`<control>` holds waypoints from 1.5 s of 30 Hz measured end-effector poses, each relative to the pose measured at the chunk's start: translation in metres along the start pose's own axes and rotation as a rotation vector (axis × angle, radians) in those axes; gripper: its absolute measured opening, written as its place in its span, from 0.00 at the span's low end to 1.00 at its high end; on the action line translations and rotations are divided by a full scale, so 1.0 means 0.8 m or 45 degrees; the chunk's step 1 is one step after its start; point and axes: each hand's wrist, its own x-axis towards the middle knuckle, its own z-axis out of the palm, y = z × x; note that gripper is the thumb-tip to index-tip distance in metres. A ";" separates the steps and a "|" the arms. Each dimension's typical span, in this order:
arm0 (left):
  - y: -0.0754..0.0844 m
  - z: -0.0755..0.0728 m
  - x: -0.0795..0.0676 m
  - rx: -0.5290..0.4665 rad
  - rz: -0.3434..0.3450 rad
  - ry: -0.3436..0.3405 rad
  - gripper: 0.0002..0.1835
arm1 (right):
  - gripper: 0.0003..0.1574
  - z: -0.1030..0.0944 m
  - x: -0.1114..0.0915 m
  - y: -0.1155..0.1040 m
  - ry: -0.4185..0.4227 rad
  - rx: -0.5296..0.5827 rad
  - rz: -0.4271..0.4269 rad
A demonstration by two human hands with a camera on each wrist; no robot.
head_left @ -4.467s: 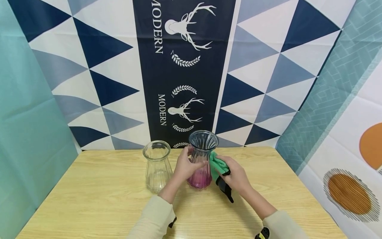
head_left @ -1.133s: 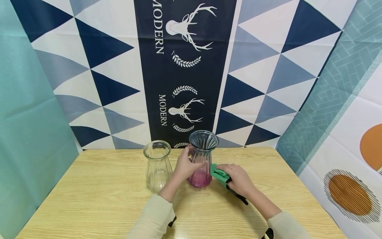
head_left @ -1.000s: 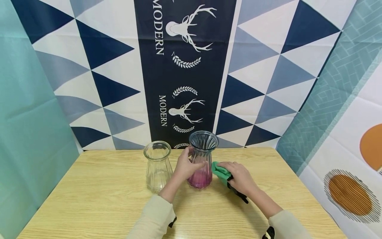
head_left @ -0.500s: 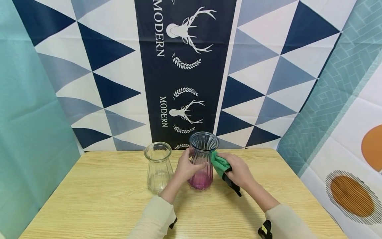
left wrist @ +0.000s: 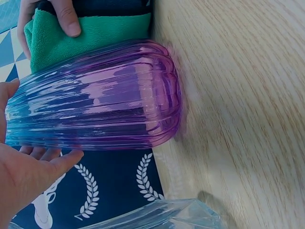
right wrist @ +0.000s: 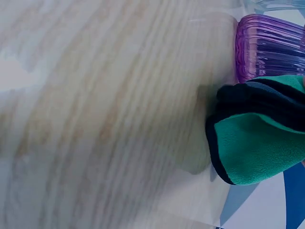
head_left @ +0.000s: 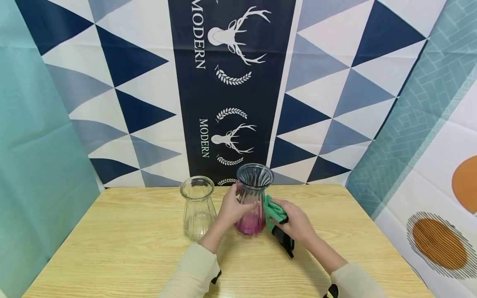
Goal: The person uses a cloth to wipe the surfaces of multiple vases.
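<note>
A ribbed glass vase (head_left: 251,221), blue at its flared rim and pink-purple at its base, stands upright on the table. My left hand (head_left: 232,209) grips it round the middle, thumb in front and fingers behind. On its right side my right hand (head_left: 295,219) holds a folded green cloth (head_left: 273,209) with black edging against the glass. In the left wrist view the cloth (left wrist: 95,36) lies along the vase's side (left wrist: 119,95), pinched by the right thumb. The right wrist view shows the cloth's loose end (right wrist: 262,148) hanging beside the purple base (right wrist: 267,47).
A clear glass vase (head_left: 197,215) stands just left of my left hand, partly behind the forearm. The wooden table (head_left: 130,240) ends at a patterned cloth backdrop (head_left: 231,95). Fabric walls (head_left: 41,165) rise at both sides.
My right hand has moved the green cloth up and down along the vase's right side; it is now slightly lower than half a second ago. My left hand and both vases have stayed put.
</note>
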 end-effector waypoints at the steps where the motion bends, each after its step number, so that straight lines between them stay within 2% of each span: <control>1: 0.000 0.000 0.000 -0.003 -0.001 -0.002 0.36 | 0.43 0.001 -0.002 0.000 0.005 0.006 -0.003; 5: 0.001 -0.001 -0.001 -0.014 -0.011 -0.001 0.36 | 0.49 0.004 -0.009 0.001 0.004 0.026 0.000; 8: 0.002 -0.001 -0.001 -0.008 -0.010 0.001 0.36 | 0.52 0.005 -0.016 0.000 -0.041 0.033 0.030; 15: 0.001 0.001 -0.002 -0.013 -0.005 0.003 0.36 | 0.54 0.002 -0.021 -0.003 -0.118 0.015 0.062; 19: -0.002 0.001 -0.002 -0.011 -0.002 0.006 0.36 | 0.54 -0.003 -0.020 0.000 -0.131 -0.125 -0.004; 27: -0.002 0.001 -0.002 -0.018 0.010 0.009 0.36 | 0.55 -0.015 -0.020 0.009 -0.093 -0.441 -0.203; 33: -0.001 0.002 -0.001 -0.037 0.023 0.006 0.35 | 0.52 -0.018 -0.023 0.020 -0.049 -0.605 -0.333; 39: -0.001 0.001 -0.002 -0.010 0.006 0.001 0.36 | 0.38 -0.018 -0.027 0.034 -0.080 -0.726 -0.353; 45: 0.000 0.001 -0.002 0.001 -0.005 0.000 0.36 | 0.38 -0.012 -0.030 0.039 -0.215 -0.824 -0.336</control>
